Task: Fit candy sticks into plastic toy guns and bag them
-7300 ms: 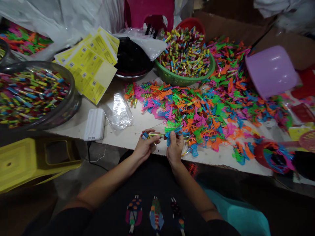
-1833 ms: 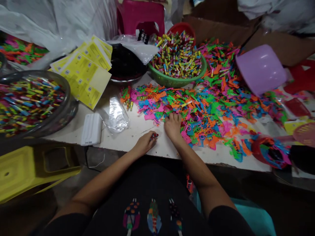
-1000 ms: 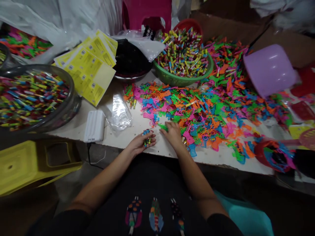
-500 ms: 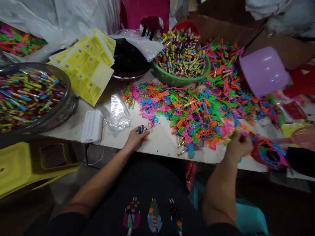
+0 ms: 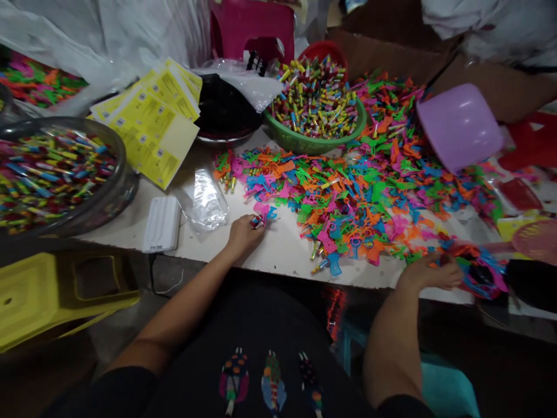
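My left hand [image 5: 246, 237] is closed round several small coloured tubes, mostly hidden by the fingers. Its fingertips reach a pink toy gun [image 5: 261, 210] and a blue piece lying near the table's front edge. My right hand [image 5: 430, 273] is at the front right, fingers curled, beside a small round container [image 5: 483, 273] of coloured plastic pieces. What those fingers hold, if anything, is hidden. Between the hands spreads a big heap of plastic toy guns [image 5: 343, 203] in pink, green, orange and blue, with a few tubes at its front.
A green basin [image 5: 300, 143] and a clear tub [image 5: 126, 157] hold many small tubes. Yellow printed sheets [image 5: 148, 136], a clear plastic bag [image 5: 204, 200] and a white power bank [image 5: 161, 225] lie at left. A purple scoop-like container [image 5: 461, 128] leans on the heap; a yellow stool [image 5: 30, 296] stands below.
My left hand has moved slightly right and forward to the pink toy gun, tubes still in it. My right hand has shifted right and toward me, from the heap's edge to the small container.
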`<state>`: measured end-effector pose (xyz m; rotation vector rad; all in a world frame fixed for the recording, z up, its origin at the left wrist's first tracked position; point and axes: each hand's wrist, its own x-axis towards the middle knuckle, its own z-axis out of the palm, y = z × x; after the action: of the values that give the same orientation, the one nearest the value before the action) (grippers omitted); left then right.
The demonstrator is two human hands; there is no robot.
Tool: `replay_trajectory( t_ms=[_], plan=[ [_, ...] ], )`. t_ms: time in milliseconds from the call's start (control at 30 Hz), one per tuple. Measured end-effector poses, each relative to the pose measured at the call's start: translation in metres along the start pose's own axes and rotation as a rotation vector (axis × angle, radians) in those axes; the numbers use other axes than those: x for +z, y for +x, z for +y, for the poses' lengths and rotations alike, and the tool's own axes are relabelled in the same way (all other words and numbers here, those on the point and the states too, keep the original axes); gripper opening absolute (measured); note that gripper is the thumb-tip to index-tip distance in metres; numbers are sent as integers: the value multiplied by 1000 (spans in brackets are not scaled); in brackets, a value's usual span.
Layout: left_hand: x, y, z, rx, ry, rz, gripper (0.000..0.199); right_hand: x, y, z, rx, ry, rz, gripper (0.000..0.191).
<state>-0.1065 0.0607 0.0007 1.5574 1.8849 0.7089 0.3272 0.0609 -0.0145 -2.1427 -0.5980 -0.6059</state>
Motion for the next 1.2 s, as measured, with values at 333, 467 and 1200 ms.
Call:
replay_trajectory(
  t_ms=[333,467,1200],
  plan=[
    [-46,-19,26,-301,-892,-932,19,-89,-125,-166,-647,832,-1860,46],
    [-51,-18,22,-333,-926,-998,17,-85,-164,-167,-7,899,-2406,71],
    [-7,-53,32,-204,-933,-377,37,-107,-196,-168,123,986,-1328,31]
  ],
)
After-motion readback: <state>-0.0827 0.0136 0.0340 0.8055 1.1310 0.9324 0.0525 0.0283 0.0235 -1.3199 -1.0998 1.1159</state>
